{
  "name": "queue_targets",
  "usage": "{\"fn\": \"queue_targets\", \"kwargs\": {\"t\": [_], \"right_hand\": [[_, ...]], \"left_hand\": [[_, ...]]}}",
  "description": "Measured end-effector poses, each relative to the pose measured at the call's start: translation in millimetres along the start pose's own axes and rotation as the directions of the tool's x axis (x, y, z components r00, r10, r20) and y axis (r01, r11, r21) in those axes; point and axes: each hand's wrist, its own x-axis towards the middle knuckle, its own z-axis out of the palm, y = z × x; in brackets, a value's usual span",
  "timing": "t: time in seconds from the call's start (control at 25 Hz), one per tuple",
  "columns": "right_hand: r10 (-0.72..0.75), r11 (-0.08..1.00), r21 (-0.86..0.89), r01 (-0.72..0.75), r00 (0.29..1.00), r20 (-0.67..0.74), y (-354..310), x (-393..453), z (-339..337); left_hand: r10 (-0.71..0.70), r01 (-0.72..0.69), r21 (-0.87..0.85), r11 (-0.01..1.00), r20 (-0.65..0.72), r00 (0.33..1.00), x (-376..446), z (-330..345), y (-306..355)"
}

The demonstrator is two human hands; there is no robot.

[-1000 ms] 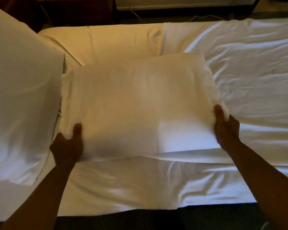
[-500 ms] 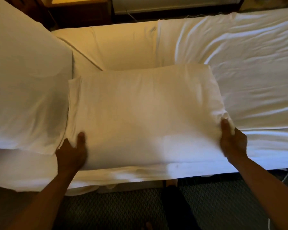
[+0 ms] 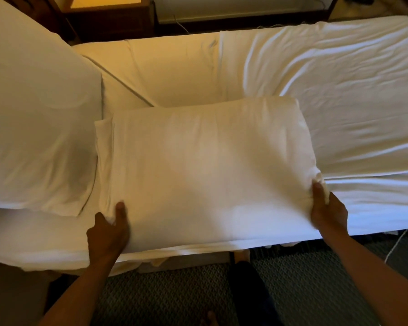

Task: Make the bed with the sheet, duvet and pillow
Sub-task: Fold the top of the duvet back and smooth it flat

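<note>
A white pillow [image 3: 205, 170] lies across the near side of the bed. My left hand [image 3: 108, 231] grips its near left corner, thumb on top. Its near right corner is pinched by my right hand [image 3: 327, 208]. A second white pillow [image 3: 35, 128] leans at the left, at the head of the bed. White sheet [image 3: 174, 69] covers the mattress beyond the pillow. A wrinkled white duvet [image 3: 353, 95] spreads over the right part of the bed.
A dark wooden nightstand [image 3: 108, 15] with a lit top stands beyond the bed. Patterned dark carpet [image 3: 174, 292] runs along the near side, with my foot [image 3: 210, 318] on it. A thin cable [image 3: 396, 243] hangs at the right edge.
The pillow has been drawn toward the near edge of the bed with both hands still on its corners. The view has shifted back, and the carpet now shows.
</note>
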Motion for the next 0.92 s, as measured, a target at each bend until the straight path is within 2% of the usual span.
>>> {"fn": "queue_targets", "kwargs": {"t": [0.12, 0.2, 0.24, 0.32, 0.4, 0.44, 0.52, 0.92], "right_hand": [[-0.059, 0.991, -0.128, 0.049, 0.995, -0.077, -4, -4, 4], [-0.257, 0.957, -0.187, 0.220, 0.945, -0.203, -26, -4, 14], [-0.405, 0.904, -0.243, 0.353, 0.888, -0.217, -42, -3, 23], [-0.630, 0.721, -0.414, 0.555, 0.775, -0.057, -79, 3, 49], [-0.702, 0.559, -0.481, 0.676, 0.694, 0.159, -111, 9, 78], [-0.713, 0.504, -0.494, 0.708, 0.664, 0.225, -120, 12, 90], [-0.711, 0.446, -0.521, 0.728, 0.641, 0.288, -125, 20, 107], [-0.678, 0.428, -0.547, 0.719, 0.656, 0.331, -124, 42, 138]], "left_hand": [[0.022, -0.011, 0.131, 0.991, -0.079, 0.997, -2, 1, 1], [0.166, -0.129, 0.184, 0.974, -0.203, 0.965, 4, -2, 17], [0.288, -0.244, 0.202, 0.948, -0.228, 0.930, 8, -2, 33], [0.550, -0.501, 0.274, 0.821, -0.144, 0.823, 15, 5, 72], [0.689, -0.660, 0.345, 0.667, 0.053, 0.723, 22, 24, 111], [0.706, -0.694, 0.375, 0.614, 0.134, 0.696, 25, 36, 125], [0.679, -0.695, 0.425, 0.580, 0.219, 0.701, 32, 59, 141], [0.600, -0.652, 0.509, 0.563, 0.291, 0.745, 54, 94, 141]]}}
